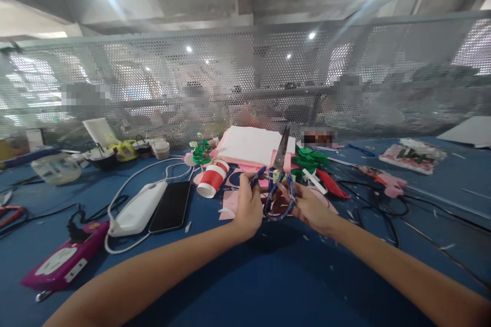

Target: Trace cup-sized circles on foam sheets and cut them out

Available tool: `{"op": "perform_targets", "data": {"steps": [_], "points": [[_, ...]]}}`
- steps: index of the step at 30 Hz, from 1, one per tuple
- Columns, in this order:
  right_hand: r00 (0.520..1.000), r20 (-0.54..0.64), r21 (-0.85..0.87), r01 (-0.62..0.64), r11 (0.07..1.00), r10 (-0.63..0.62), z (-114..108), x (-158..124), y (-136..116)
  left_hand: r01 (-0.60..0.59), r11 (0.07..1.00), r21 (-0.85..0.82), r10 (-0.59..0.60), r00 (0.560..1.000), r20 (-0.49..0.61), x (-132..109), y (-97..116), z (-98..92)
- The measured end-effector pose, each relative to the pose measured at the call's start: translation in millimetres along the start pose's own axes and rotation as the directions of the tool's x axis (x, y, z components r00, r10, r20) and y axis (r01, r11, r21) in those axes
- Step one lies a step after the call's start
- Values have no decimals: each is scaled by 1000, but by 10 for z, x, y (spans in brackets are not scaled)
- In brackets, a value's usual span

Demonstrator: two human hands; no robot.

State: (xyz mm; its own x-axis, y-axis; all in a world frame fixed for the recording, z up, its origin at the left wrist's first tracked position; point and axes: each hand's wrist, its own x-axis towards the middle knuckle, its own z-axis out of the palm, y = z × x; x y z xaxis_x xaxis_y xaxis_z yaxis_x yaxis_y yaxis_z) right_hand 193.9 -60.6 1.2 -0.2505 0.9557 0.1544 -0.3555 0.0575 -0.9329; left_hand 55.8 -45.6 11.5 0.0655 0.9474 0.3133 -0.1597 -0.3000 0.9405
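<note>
Scissors, raised over the tabletop between your hands, point their long axis toward its far edge, your right grip closed round a handle, your left grip alongside, its hold unclear.

Blue tabletop: magenta power strip, white corded device, black phone beside it, black cables right, pale scraps, probably paper.

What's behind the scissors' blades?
Behind the blades of the scissors: white paper, visible on both sides, with pink paper showing along its lower edge. Green pieces lie to the right. Whatever sits directly behind the metal is covered.
</note>
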Motion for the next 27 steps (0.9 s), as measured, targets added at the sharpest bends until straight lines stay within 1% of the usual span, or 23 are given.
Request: {"op": "perform_targets", "data": {"steps": [2,4,5,6,7,8,9,10,11,12,14,16,18,20,22,25,26,27], "points": [[996,63,-11,-54,998,55,-87,-4,-67,21,1000,-19,-21,1000,-14,29,2,-18],[976,193,24,-108,994,101,-163,-8,-137,27,1000,-14,-28,998,-53,76,-13,-50],[964,242,50,-127,991,111,-184,-8,-162,26,1000,-10,-26,997,-72,101,-27,-69],[958,266,74,-133,988,109,-191,-7,-173,21,1000,-7,-22,996,-88,123,-43,-86],[960,262,85,-127,988,101,-187,-3,-168,19,1000,-4,-19,995,-94,141,-60,-100],[969,230,71,-111,991,92,-176,5,-148,22,1000,3,-21,995,-93,152,-74,-109],[981,179,21,-86,996,81,-165,15,-116,32,999,16,-30,996,-86,156,-85,-113],[991,119,-69,-59,996,67,-160,28,-76,48,998,32,-46,996,-72,154,-92,-110],[997,61,-197,-35,980,48,-164,41,-37,67,997,48,-65,997,-52,148,-95,-103],[1000,20,-355,2,935,5,-179,55,-3,82,995,61,-80,996,-26,140,-97,-94],[996,-18,-610,58,790,-87,-234,77,35,89,993,77,-92,995,36,127,-107,-76],[989,-11,-740,93,666,-150,-291,87,27,65,992,105,-75,993,92,124,-134,-73],[985,19,-792,120,598,-173,-324,82,-14,27,987,161,-47,991,126,132,-178,-87],[982,58,-824,149,547,-180,-340,68,-79,-7,976,216,-24,990,136,145,-218,-109],[977,95,-857,178,484,-190,-377,52,-164,2,970,245,-36,991,132,160,-240,-132],[974,129,-904,193,380,-188,-522,41,-316,134,971,198,-166,974,157,186,-241,-151],[977,124,-912,181,369,-172,-583,42,-360,182,968,172,-212,962,175,195,-239,-152],[984,122,-908,164,386,-130,-638,46,-394,225,963,148,-252,948,194,205,-238,-150]]}}
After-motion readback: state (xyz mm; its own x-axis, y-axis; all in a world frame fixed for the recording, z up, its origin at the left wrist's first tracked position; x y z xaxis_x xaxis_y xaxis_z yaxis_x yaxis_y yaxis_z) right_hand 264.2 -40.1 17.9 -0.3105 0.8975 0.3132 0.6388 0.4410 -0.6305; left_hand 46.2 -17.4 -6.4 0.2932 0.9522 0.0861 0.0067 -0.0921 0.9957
